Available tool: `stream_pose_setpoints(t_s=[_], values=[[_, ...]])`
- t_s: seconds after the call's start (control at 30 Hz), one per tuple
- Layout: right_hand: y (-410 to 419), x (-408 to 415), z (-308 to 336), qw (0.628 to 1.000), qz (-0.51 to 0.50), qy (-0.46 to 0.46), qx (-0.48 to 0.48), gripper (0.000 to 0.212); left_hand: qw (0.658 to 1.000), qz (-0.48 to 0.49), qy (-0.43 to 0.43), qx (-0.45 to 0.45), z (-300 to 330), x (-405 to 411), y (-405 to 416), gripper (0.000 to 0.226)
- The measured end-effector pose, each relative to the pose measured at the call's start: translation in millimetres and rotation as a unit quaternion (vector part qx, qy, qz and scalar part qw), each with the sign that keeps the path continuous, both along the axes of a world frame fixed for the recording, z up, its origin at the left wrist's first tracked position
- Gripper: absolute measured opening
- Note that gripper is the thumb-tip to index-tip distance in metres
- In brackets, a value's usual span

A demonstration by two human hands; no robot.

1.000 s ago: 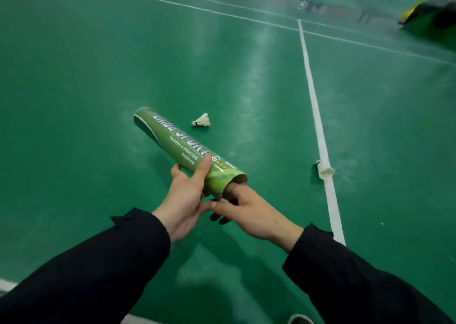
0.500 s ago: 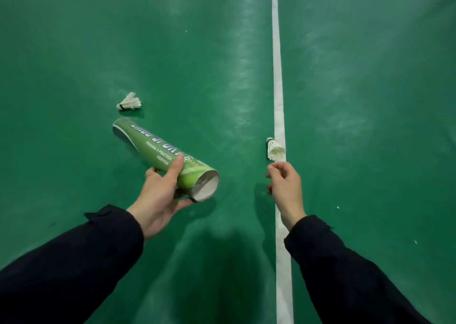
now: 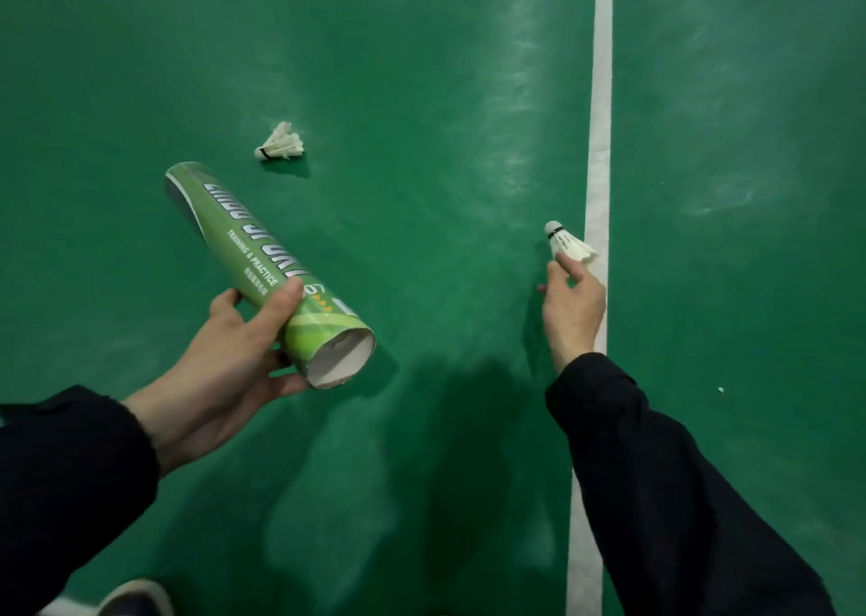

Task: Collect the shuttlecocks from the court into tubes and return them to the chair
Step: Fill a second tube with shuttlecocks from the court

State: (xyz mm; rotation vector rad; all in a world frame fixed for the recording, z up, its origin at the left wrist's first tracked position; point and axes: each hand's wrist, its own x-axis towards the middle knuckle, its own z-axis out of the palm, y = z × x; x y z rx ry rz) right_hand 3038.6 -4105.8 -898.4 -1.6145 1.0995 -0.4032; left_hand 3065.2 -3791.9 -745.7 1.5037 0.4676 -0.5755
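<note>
My left hand (image 3: 225, 371) grips a green shuttlecock tube (image 3: 253, 249) near its open end, which faces me; the tube slants up and to the left above the floor. Something white shows just inside its mouth. My right hand (image 3: 574, 306) reaches down to a white shuttlecock (image 3: 569, 242) lying beside the white court line (image 3: 600, 99), and its thumb and forefinger pinch the feather skirt. The cork points up and left. A second white shuttlecock (image 3: 281, 144) lies on its side on the green floor, just beyond the tube's far end.
Green court floor (image 3: 421, 76) fills the view, with glare streaks across the middle. The tip of a shoe (image 3: 136, 599) shows at the bottom left. My shadow falls on the floor between my arms.
My right hand left the tube's mouth, swung right to the line and now has its fingertips on the shuttlecock there. The view has dropped lower and closer to the floor.
</note>
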Motion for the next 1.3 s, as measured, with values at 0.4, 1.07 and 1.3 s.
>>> stream_pose_setpoints(t_s=[0.4, 1.07, 1.3], values=[[184.5, -93.1, 125.1, 0.956, 0.103, -0.248, -0.119, 0.054, 0.984, 0.028, 0.033, -0.171, -14.9, 27.0, -10.4, 0.068], [343.0, 21.7, 192.6, 0.762, 0.547, -0.022, -0.344, 0.024, 0.946, 0.12, 0.022, -0.302, 14.9, 71.7, 164.1, 0.064], [350.3, 79.3, 155.5, 0.776, 0.58, 0.017, -0.248, 0.02, 0.957, 0.16, 0.014, -0.244, -7.2, 101.9, 165.8, 0.066]])
